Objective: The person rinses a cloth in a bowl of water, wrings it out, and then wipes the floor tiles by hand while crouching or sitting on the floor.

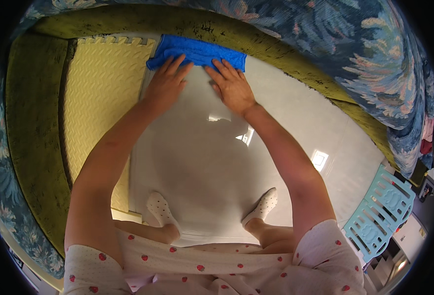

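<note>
A bright blue terry cloth (pixel 202 46) lies spread sideways on the glossy light grey floor, its near edge bunched, close to the base of a green sofa. My left hand (pixel 166 83) rests palm down at the cloth's near left part, fingers spread with their tips on the fabric. Towards the cloth's right end is my right hand (pixel 233 85), also palm down, fingertips on the near edge and thumb off it on the bare floor side. Neither hand's fingers wrap around the cloth.
A yellow foam mat (pixel 102 99) with a toothed end lies along the left. Green sofa bases (pixel 36 110) border the left and far sides, with a blue floral cover (pixel 313 44) above. A light blue plastic fence panel (pixel 381 214) stands at right. My feet in dotted socks (pixel 159 208) are below.
</note>
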`<state>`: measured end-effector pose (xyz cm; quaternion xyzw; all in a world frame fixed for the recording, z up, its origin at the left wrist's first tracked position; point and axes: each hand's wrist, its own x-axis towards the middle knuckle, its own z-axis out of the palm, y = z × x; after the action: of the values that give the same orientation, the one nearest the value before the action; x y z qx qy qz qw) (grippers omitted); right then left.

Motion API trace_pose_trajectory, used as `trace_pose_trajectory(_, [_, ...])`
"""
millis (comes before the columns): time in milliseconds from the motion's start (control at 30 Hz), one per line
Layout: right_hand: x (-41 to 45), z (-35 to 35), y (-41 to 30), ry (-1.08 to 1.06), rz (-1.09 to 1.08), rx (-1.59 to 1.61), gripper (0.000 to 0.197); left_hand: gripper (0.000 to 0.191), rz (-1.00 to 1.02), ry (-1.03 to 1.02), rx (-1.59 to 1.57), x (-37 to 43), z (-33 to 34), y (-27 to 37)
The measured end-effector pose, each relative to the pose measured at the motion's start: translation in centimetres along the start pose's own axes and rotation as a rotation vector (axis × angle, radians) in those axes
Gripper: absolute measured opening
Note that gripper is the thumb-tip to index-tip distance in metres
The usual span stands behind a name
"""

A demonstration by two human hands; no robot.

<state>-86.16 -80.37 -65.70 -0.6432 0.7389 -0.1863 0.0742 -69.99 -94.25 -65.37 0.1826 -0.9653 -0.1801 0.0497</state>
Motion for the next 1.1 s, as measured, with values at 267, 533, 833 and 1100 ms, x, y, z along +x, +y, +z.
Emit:
trace_pose_trajectory(267, [7.9, 0.6, 2.2, -0.231, 0.308, 0.039, 0.033, 0.035, -0.15, -0.182, 0.104, 8.1, 0.6, -5.8])
trace_pose_trajectory(533, [4.3, 3.5, 1.5, 0.076, 0.184, 0.174, 0.014, 0.021, 0.025, -0.292, -0.105, 5.2, 0.3, -4.1])
trace_pose_trajectory(833, [-13.8, 3.9, -12.1, -0.172, 0.248, 0.388, 0.007, 0.011, 0.3, -0.609, -0.318, -14.9, 3.8, 2.5])
trace_pose_trajectory(1100, [-1.7, 1.0, -3.2, 0.24, 0.211, 0.305, 0.014, 0.017, 0.038, -0.045, -0.327, 0.1, 1.2, -0.3])
